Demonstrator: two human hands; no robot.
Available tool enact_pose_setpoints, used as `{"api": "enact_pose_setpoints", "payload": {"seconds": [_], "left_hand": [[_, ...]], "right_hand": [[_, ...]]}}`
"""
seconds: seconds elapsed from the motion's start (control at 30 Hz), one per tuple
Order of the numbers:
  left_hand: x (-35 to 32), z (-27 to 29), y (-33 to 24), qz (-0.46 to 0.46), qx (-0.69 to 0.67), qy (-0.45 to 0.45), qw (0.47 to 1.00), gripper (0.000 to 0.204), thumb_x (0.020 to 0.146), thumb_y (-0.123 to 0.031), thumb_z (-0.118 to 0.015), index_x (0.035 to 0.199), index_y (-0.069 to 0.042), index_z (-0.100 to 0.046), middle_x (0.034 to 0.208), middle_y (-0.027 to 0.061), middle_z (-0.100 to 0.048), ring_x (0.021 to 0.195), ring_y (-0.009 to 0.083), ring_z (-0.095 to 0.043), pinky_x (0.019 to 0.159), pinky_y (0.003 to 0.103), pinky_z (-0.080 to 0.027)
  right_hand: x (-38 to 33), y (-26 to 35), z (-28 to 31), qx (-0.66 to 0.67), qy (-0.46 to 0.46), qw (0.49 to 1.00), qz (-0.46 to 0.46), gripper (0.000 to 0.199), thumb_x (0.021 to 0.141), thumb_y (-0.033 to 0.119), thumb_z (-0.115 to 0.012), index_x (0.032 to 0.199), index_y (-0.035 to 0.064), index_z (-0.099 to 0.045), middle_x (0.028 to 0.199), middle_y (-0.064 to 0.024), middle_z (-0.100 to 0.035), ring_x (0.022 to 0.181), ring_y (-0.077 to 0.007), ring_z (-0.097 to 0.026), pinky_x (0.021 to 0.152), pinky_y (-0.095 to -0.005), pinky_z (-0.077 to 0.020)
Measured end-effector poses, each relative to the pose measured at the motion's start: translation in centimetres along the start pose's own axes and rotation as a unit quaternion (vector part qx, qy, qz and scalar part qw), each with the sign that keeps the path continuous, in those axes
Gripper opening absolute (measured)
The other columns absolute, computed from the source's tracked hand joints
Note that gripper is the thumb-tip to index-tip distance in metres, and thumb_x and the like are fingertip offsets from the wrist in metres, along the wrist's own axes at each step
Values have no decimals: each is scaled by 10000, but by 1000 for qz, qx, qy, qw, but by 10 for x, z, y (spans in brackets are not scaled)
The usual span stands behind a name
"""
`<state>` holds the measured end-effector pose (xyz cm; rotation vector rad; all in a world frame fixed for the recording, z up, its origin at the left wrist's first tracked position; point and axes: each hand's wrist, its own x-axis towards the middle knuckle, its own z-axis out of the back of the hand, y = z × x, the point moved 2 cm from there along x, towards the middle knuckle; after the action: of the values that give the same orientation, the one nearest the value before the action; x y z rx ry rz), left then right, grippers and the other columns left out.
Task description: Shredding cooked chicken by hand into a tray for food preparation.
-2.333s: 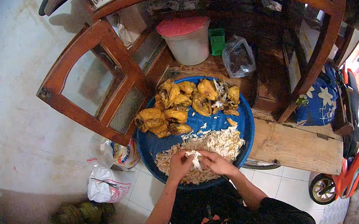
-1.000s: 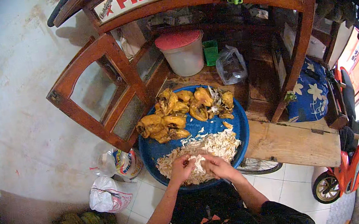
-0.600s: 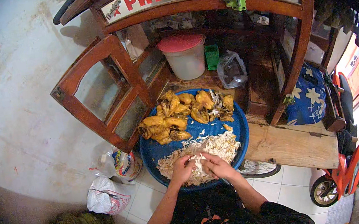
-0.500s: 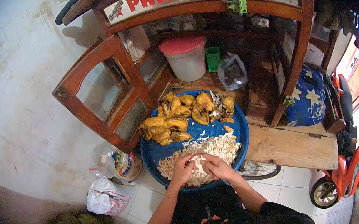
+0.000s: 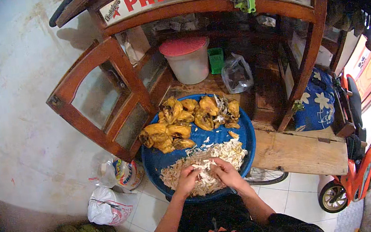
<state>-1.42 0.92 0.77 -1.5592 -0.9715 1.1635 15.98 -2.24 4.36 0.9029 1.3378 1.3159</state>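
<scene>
Head view: pale, fibrous shreds (image 5: 205,165) between fingers (image 5: 221,163)

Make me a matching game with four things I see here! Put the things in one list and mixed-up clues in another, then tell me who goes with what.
Things:
1. Tray
2. Shreds
3. Lid
4. Motorbike

Clues:
A. Red, on top of the bucket
B. Orange, far over on the right
C. Pale, heaped nearer the person than the chicken
D. Round and blue, with food on it

Right pairs: 1-D, 2-C, 3-A, 4-B
</scene>
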Motion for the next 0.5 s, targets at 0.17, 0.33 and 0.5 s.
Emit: {"api": "enact_pose_setpoints", "payload": {"seconds": [0.17, 0.33, 0.5], "left_hand": [[10, -3, 4, -31, 30, 55, 998, 127, 871, -112, -618, 852, 13, -623, 693, 8, -594, 610, 92, -551, 550, 259, -450], [15, -2, 5, 83, -118, 16, 989, 145, 883, -109, -621, 900, 35, -629, 793, 32, -628, 699, 102, -603, 645, 244, -515], [16, 10, -1, 21, -34, 50, 998, 201, 891, -123, -603, 991, 49, -635, 886, 47, -654, 770, 118, -626, 712, 249, -528]], "right_hand": [[0, 9, 4, 10, 60, 994, -85, 361, 959, 183, -453, 1311, 107, -472, 623, 17, -485, 469, -66, -408, 428, -227, -346], [25, -24, 14, -46, -29, 998, 30, 361, 977, 187, -444, 1323, 83, -453, 607, 16, -471, 424, -63, -396, 388, -218, -321], [28, -1, 3, -97, 120, 987, -37, 397, 979, 198, -442, 1361, 91, -415, 679, 2, -511, 581, -89, -462, 523, -248, -410]]}}
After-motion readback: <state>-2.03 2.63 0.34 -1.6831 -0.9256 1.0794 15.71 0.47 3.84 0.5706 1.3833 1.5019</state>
